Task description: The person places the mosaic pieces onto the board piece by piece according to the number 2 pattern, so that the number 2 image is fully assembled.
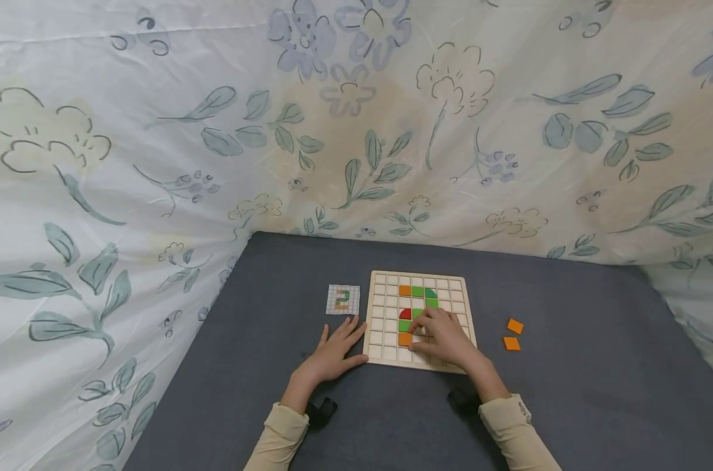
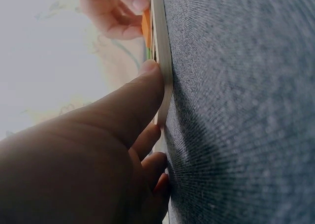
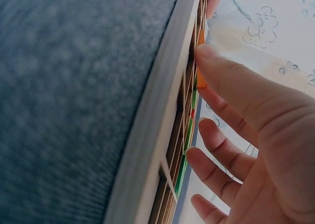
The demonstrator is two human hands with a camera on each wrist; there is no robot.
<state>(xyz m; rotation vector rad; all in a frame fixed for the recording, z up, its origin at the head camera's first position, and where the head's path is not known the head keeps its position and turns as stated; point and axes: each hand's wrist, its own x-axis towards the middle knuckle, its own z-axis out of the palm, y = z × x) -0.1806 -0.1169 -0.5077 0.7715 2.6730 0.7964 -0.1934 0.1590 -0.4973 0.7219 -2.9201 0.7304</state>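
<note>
The wooden grid board [image 1: 386,356] lies flat on the dark table. My left hand [image 1: 331,353] is spread at its left side, with the thumb [image 2: 150,69] against the near corner and the other fingers straight. Over the board, my right hand [image 1: 445,337] pinches an orange square tile [image 3: 202,80] between thumb and index finger, close above the grid; its other fingers are loosely bent. Set in the cells are another orange square [image 1: 405,290], several green tiles [image 1: 417,292] and a red rounded tile [image 1: 405,314]. The right hand hides part of the grid.
A small pattern card [image 1: 343,299] showing a coloured figure like a 2 lies left of the board. Two loose orange tiles [image 1: 515,326] sit to the right. A flowered cloth [image 1: 356,131] hangs behind the table [image 1: 262,294]. Black wrist cameras [image 1: 321,413] are under both wrists.
</note>
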